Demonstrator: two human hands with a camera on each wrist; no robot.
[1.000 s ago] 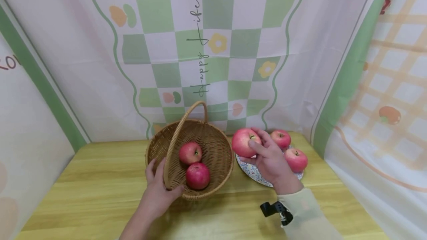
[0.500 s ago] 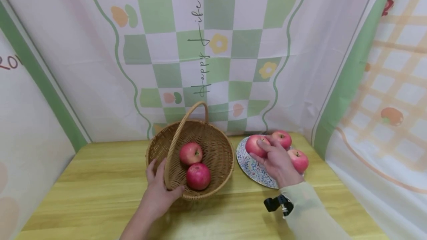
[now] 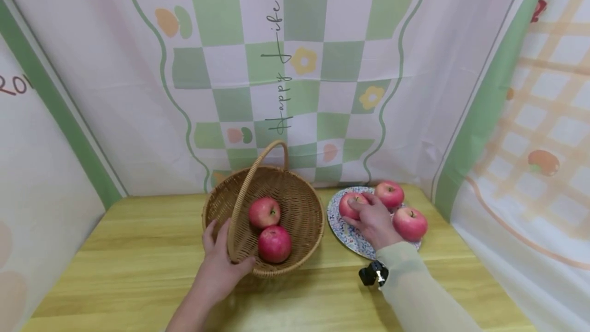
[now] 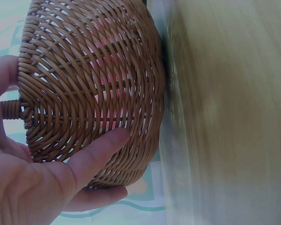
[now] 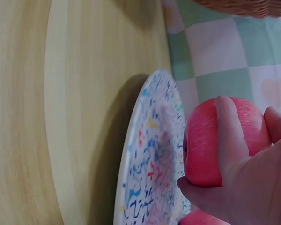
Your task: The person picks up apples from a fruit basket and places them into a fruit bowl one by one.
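A brown wicker basket (image 3: 299, 204) with an arched handle stands on the table, two red apples inside it. My left hand (image 3: 218, 263) grips the basket's near-left rim around the foot of the handle. In the left wrist view, fingers (image 4: 100, 150) lie along its woven outer wall. To the right, my right hand (image 3: 375, 222) holds a red apple (image 5: 203, 140) over the left part of a speckled plate (image 3: 348, 234). Whether that apple touches the plate I cannot tell. Two further apples, one at the back (image 3: 389, 193) and one at the right (image 3: 410, 223), are on the plate.
The wooden table (image 3: 138, 250) ends at the back against a green-and-white checked cloth (image 3: 301, 91). Cloth panels also hang at both sides. A black clip-like device (image 3: 372, 273) is worn at the right wrist.
My right hand has moved the held apple rightward and down, from beside the basket to low over the plate. The left hand keeps its hold on the basket.
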